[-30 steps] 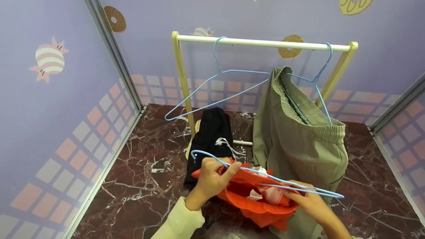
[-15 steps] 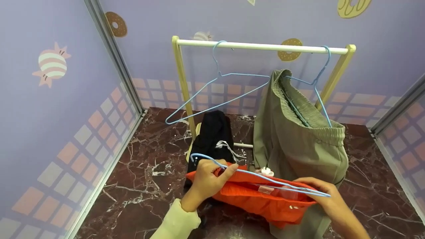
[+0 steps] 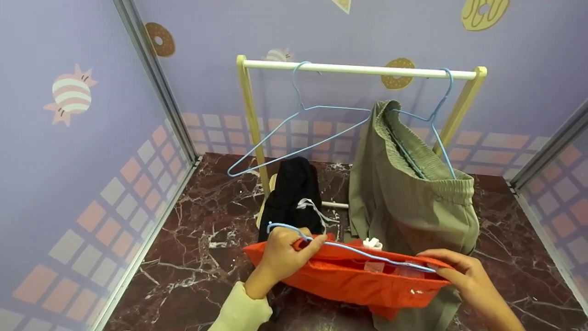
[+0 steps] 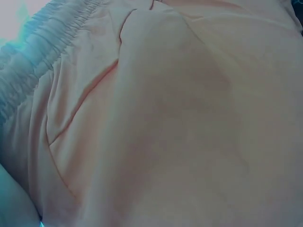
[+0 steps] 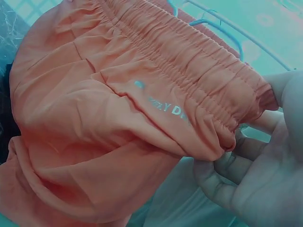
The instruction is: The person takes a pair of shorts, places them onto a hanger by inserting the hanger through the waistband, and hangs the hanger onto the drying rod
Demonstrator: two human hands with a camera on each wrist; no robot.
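Orange pants (image 3: 353, 287) with a gathered waistband are stretched sideways in the head view. A blue wire hanger (image 3: 363, 252) lies along their waist opening, its hook at the left. My left hand (image 3: 280, 255) grips the hanger below the hook, by the left part of the waistband. My right hand (image 3: 464, 273) pinches the waistband's right end, beside the hanger's tip. In the right wrist view, thumb and curled fingers (image 5: 232, 170) hold the waistband corner, near white lettering. Washed-out cloth (image 4: 165, 118) fills the left wrist view and the left hand's fingers cannot be made out there.
A rack with a white rail (image 3: 358, 69) stands behind. A bare blue hanger (image 3: 298, 151) and grey-green pants (image 3: 413, 202) on another hanger hang from it. Black cloth (image 3: 294, 197) with a white drawstring lies at the rack's left foot. Patterned walls (image 3: 69, 184) flank the marbled floor (image 3: 183, 266).
My right hand has moved right, pulling the waistband wider and flatter. The hanger's right tip, which stuck out past the pants, now lies within the waist opening. The left hand keeps its grip.
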